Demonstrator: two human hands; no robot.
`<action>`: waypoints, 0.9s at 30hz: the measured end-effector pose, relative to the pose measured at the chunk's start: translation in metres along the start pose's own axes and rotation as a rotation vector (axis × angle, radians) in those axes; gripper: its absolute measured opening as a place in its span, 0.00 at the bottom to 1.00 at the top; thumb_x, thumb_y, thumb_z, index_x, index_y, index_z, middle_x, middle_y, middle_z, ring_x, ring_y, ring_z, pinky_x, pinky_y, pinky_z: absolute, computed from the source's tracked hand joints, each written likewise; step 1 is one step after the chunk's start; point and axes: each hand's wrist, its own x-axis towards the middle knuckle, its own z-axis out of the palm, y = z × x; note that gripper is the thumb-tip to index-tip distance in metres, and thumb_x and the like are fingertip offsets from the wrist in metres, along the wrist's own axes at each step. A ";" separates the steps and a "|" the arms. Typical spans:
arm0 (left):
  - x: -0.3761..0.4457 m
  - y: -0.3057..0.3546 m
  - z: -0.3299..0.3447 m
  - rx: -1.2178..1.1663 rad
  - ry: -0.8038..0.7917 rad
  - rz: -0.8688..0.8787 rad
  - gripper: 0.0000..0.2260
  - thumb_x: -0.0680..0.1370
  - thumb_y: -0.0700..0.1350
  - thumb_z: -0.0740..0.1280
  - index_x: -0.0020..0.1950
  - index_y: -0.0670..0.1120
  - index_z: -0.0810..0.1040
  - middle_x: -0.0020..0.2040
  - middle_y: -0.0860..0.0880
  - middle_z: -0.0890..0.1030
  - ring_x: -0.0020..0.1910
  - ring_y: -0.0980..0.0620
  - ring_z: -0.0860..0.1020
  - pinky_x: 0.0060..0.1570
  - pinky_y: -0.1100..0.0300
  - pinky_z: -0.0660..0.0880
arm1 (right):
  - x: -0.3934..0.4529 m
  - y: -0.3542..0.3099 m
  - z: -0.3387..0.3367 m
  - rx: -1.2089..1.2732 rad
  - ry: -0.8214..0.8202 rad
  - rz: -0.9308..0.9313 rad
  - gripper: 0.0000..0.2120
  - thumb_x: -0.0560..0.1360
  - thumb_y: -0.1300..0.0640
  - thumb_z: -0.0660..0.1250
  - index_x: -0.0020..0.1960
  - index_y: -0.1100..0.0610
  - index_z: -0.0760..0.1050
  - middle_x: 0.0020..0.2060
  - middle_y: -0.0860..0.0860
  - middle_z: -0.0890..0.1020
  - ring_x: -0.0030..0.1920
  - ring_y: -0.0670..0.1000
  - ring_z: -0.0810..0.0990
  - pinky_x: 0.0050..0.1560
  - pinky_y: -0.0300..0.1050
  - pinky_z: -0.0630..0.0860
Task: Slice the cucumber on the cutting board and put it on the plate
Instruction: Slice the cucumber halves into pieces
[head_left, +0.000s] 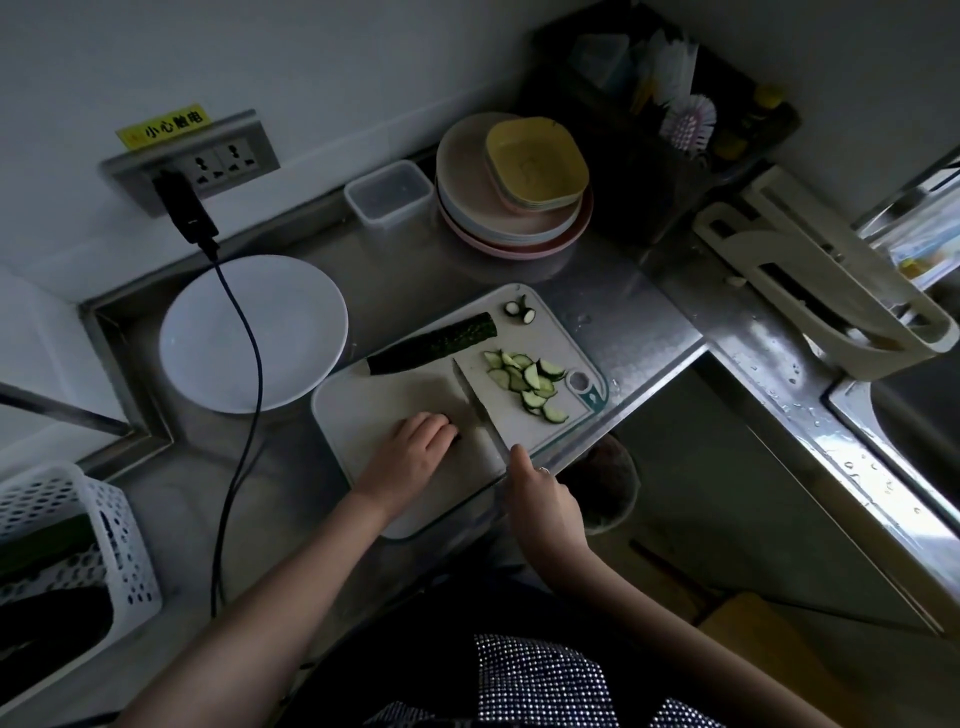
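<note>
Right hand (540, 499): grips the knife (475, 402) by its handle, blade edge down on the cutting board (405, 405).
Left hand (415, 447): fingers curled over a dark cucumber piece, mostly hidden beneath them, just left of the blade.
Cucumber half (434, 344): lies apart at the board's far edge.
Slices (530, 382): heaped on the board right of the blade; end bits (519, 310) at the far corner.
Plate (253, 332): white, on the table (613, 301) left of the board, a black cable (244, 332) across it.
</note>
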 end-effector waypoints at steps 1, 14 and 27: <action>0.000 0.000 0.000 0.005 0.002 0.006 0.14 0.72 0.39 0.58 0.56 0.42 0.73 0.51 0.43 0.77 0.51 0.46 0.71 0.47 0.53 0.76 | 0.000 0.000 0.000 0.013 0.006 -0.009 0.10 0.77 0.62 0.55 0.47 0.52 0.55 0.36 0.54 0.73 0.38 0.61 0.78 0.31 0.50 0.70; 0.001 0.000 -0.003 -0.003 0.004 0.004 0.15 0.72 0.37 0.58 0.51 0.37 0.81 0.47 0.40 0.80 0.50 0.45 0.71 0.46 0.54 0.78 | -0.001 -0.006 0.008 -0.006 -0.022 -0.105 0.08 0.78 0.60 0.56 0.48 0.52 0.55 0.36 0.55 0.73 0.38 0.62 0.78 0.31 0.50 0.70; -0.003 -0.004 0.002 -0.046 0.080 -0.012 0.11 0.72 0.37 0.59 0.54 0.41 0.70 0.51 0.43 0.73 0.51 0.45 0.71 0.46 0.52 0.77 | 0.002 -0.006 0.013 -0.068 -0.091 -0.066 0.09 0.78 0.61 0.56 0.57 0.55 0.60 0.43 0.57 0.78 0.42 0.61 0.80 0.33 0.49 0.68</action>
